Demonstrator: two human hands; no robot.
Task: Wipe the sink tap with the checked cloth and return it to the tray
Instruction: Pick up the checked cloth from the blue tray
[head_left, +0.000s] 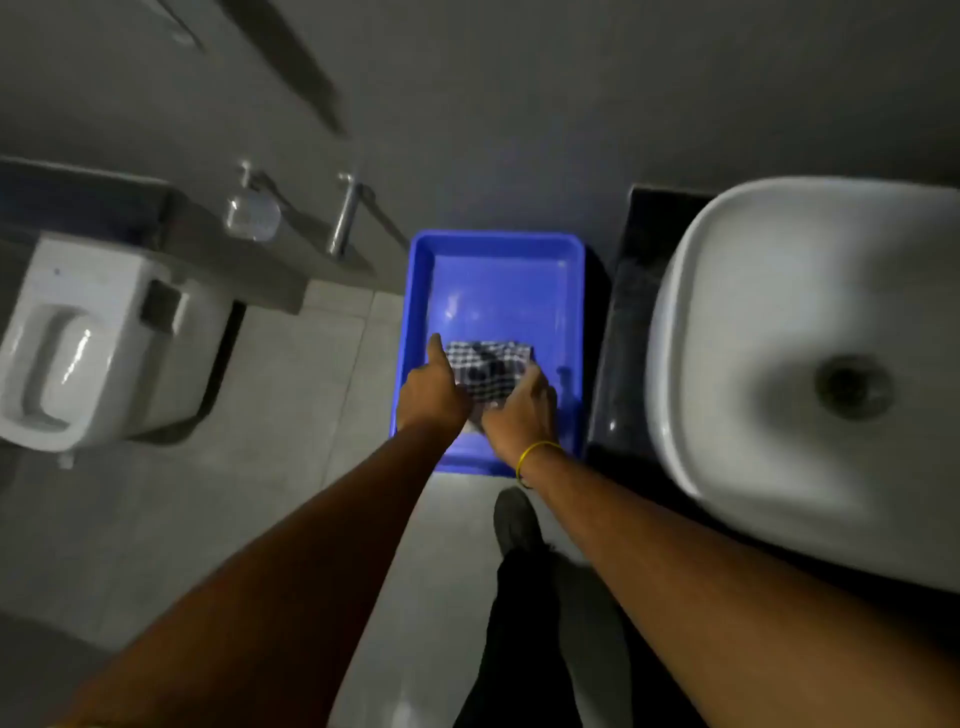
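Between both hands' grip (480, 402): checked cloth (488, 370).

Dim, murky light, soft blur throughout, glare on blue tray (415, 291), wide-angle bending at edges

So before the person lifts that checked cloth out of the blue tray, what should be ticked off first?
1. Checked cloth lies inside the blue tray: ok.
2. Left hand at the cloth's left edge: ok; firm grip: cannot tell.
3. Right hand on the cloth's near right corner: ok; firm grip: cannot tell.
4. Nothing else in the tray to snag: ok.
5. White sink close on the right: ok.
6. Sink tap in sight: not ok, out of view.
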